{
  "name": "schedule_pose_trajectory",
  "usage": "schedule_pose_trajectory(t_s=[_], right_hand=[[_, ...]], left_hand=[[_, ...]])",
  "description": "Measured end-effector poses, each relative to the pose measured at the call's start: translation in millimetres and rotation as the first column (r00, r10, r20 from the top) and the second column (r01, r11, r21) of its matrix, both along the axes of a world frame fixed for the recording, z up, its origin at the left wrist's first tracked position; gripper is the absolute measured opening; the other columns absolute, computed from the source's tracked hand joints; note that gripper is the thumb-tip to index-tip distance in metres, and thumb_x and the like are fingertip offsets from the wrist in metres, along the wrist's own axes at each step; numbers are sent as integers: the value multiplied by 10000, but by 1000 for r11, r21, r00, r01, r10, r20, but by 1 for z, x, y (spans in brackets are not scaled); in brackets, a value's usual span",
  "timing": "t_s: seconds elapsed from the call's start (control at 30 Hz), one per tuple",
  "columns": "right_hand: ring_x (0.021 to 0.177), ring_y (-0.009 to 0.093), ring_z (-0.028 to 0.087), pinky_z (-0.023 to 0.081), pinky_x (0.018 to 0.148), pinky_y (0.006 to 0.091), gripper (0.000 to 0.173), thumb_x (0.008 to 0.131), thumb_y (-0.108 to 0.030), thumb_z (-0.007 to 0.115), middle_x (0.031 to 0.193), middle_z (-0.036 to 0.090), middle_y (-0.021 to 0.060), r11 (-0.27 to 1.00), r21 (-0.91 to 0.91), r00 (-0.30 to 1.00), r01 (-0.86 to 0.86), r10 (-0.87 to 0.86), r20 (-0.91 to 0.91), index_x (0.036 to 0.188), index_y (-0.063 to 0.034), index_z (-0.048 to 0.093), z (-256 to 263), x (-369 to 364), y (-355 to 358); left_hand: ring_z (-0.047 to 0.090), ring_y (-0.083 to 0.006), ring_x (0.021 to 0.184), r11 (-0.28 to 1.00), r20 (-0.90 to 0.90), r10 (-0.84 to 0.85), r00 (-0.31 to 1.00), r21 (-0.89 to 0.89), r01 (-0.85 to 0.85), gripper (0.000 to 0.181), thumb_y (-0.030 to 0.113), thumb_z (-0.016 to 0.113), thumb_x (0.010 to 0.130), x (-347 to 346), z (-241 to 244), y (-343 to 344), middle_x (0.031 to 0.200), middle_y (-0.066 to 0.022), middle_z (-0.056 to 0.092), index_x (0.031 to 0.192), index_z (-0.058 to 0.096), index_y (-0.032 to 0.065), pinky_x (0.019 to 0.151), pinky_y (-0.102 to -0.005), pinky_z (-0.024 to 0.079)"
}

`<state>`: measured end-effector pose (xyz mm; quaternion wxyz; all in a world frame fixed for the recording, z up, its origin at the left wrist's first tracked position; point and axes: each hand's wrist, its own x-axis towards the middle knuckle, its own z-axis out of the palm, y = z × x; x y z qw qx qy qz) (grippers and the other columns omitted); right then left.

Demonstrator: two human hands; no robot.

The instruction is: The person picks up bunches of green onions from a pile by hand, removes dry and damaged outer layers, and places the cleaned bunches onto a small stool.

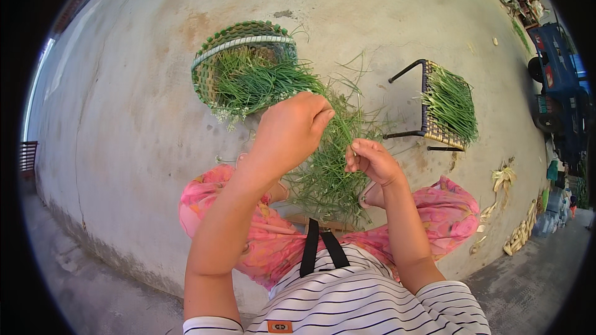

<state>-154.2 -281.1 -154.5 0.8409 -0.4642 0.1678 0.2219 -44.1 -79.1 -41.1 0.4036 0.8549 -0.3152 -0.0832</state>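
Observation:
My left hand [298, 125], its fingers curled in, is raised over the near edge of the greens by the basket; what its fingertips hold is hidden. Lower and to the right, my right hand [370, 160] pinches a few thin green stalks between thumb and fingers. A loose heap of long green stalks [326, 186] lies on the ground between my feet. Beyond my left hand a woven basket [202, 74] with a pale handle lies tilted, full of chive-like greens [274, 79] with small white flowers. To the right, neatly laid greens [449, 102] rest on a woven-top stool [444, 138].
Dried corn cobs [520, 230] and husks [504, 179] lie on the concrete floor at right. Farther right stand a blue wheeled vehicle [558, 60] and plastic bottles [545, 223]. Stray stalks are scattered between the basket and the stool.

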Motion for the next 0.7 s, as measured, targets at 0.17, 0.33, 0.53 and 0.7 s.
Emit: schedule_pose_trajectory(t_s=[0.17,0.33,0.53,0.7], right_hand=[[530,99,514,455,563,228,281,896,-274,505,616,530,9,992,-39,982,-124,128,137,705,-69,525,66,-9,11],[528,89,507,422,525,209,310,894,-307,515,595,525,0,966,-193,971,-173,200,130,693,-71,535,86,-24,22],[530,62,484,398,497,198,356,894,-357,526,597,518,-13,872,-484,971,-74,174,166,686,-68,540,112,-15,24],[514,64,464,393,482,203,369,889,-368,536,599,503,-15,858,-513,953,13,145,266,670,-70,520,94,-11,26]], left_hand=[[586,-154,849,828,-517,-237,822,-551,-107,207,155,502,912,-21,3,-11,919,-65,615,1013,577,-9,763,-290,471],[591,-158,846,899,-386,-321,865,-413,149,232,199,495,916,-39,-4,-4,872,-82,620,1050,565,23,788,-295,460],[407,-199,570,939,-243,-343,908,-129,320,186,198,520,897,-61,-9,5,644,-118,486,866,532,15,536,-329,368],[414,-149,550,952,-161,-300,940,-112,285,199,175,514,899,-53,-4,13,595,-89,426,795,501,5,512,-305,356]])
